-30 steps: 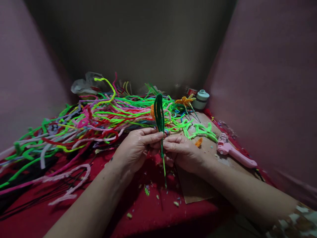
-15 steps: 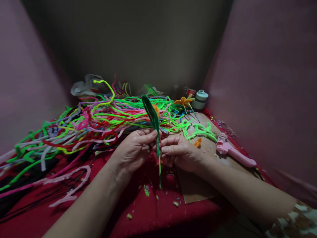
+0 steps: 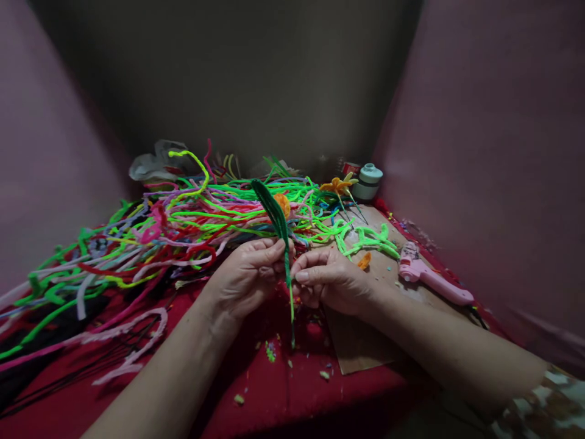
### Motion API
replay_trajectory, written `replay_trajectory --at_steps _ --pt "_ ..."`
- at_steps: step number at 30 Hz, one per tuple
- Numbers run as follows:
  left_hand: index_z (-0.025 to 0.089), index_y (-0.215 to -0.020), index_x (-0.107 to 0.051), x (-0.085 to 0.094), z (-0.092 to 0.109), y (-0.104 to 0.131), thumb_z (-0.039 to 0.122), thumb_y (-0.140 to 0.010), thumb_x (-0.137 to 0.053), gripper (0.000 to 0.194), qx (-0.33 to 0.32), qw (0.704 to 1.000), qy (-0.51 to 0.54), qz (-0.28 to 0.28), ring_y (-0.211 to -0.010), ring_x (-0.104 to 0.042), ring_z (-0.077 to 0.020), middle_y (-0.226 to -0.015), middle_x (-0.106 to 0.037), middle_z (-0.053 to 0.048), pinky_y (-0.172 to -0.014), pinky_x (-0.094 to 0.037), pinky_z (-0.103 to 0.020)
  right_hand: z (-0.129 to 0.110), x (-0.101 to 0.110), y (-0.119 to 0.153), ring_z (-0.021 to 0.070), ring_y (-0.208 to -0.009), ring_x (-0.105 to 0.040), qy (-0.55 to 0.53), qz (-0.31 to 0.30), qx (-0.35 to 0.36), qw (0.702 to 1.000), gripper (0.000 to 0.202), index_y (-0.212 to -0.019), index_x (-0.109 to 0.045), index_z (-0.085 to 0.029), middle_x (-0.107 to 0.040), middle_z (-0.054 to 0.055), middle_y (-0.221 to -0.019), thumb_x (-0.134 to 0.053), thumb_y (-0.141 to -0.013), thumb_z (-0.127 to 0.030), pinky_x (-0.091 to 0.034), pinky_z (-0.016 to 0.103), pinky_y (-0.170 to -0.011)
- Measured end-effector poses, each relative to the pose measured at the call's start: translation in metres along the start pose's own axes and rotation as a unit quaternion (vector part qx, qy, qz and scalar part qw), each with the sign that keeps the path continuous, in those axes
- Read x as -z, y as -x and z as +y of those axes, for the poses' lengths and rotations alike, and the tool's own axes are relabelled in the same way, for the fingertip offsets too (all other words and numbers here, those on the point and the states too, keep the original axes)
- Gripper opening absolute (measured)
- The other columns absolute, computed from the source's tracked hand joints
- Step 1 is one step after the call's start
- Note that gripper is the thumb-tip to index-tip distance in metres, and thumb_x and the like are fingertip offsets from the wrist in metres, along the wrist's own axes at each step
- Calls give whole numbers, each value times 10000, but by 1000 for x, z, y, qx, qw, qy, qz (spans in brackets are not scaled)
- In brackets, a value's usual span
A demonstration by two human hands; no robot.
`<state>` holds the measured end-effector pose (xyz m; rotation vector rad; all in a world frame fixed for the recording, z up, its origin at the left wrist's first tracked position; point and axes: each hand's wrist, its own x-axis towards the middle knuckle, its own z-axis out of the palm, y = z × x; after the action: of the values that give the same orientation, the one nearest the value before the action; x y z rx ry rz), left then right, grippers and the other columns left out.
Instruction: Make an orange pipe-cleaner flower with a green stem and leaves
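Observation:
A dark green fuzzy leaf (image 3: 271, 210) on a thin green stem stands between my hands, its tip leaning left. My left hand (image 3: 253, 271) pinches the leaf's base between thumb and fingers. Lower down, my right hand (image 3: 326, 277) has its thumb and forefinger pressed together at the green wrapping on the stem. The bare lower stem hangs below the fingers. Just behind the leaf, an orange fuzzy piece (image 3: 282, 205) shows.
Many coloured pipe cleaners (image 3: 219, 210) are heaped behind. On the right, a pink glue gun (image 3: 432, 280) rests on cardboard (image 3: 361, 350), near orange flowers (image 3: 338, 185) and a pale blue bottle (image 3: 368, 181). Scraps dot the red cloth (image 3: 269, 402).
The leaf has tilted further left and its stem has shifted slightly left, uncovering more of the orange piece. Both hands keep nearly the same places.

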<state>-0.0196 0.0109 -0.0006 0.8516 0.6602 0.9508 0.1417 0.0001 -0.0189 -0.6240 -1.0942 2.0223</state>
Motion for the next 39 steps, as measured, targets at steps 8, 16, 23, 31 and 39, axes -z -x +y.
replay_trajectory --at_steps 8,16,23,31,39 --pt "87 -669 -631 -5 3 2 229 -642 -755 191 7 1000 6 -11 -445 -451 -68 -528 -514 16 -446 -419 -204 3 1 0 97 -526 -560 21 18 10 1000 154 -731 -688 -120 -653 29 -635 -715 -666 -257 -416 208 -486" --pt "98 -646 -652 -6 -3 1 223 -655 -742 154 -33 995 -89 16 -509 -507 -82 -562 -561 -2 -530 -412 -208 5 -3 -1 127 -674 -558 58 49 90 993 124 -738 -717 -145 -650 25 -694 -723 -668 -247 -428 279 -722" --pt "155 -948 -642 -11 -4 3 183 -629 -758 340 -123 985 -109 50 -590 -533 -88 -707 -598 15 -545 -401 -200 2 -1 -1 101 -602 -509 108 88 134 981 97 -655 -682 -158 -627 -3 -640 -718 -683 -244 -384 255 -658" --pt "168 -822 -596 -16 1 6 147 -601 -763 278 -218 964 -111 106 -681 -551 -90 -762 -602 32 -642 -441 -195 1 -5 1 97 -591 -481 142 124 125 974 141 -621 -659 -156 -600 -13 -625 -756 -626 -258 -365 245 -606" --pt "174 -821 -690 -17 1 9 193 -635 -754 197 -192 960 -194 67 -661 -504 -113 -696 -581 16 -627 -409 -221 0 -7 2 100 -591 -474 150 125 112 974 148 -621 -677 -151 -592 -5 -624 -759 -597 -271 -371 253 -599"
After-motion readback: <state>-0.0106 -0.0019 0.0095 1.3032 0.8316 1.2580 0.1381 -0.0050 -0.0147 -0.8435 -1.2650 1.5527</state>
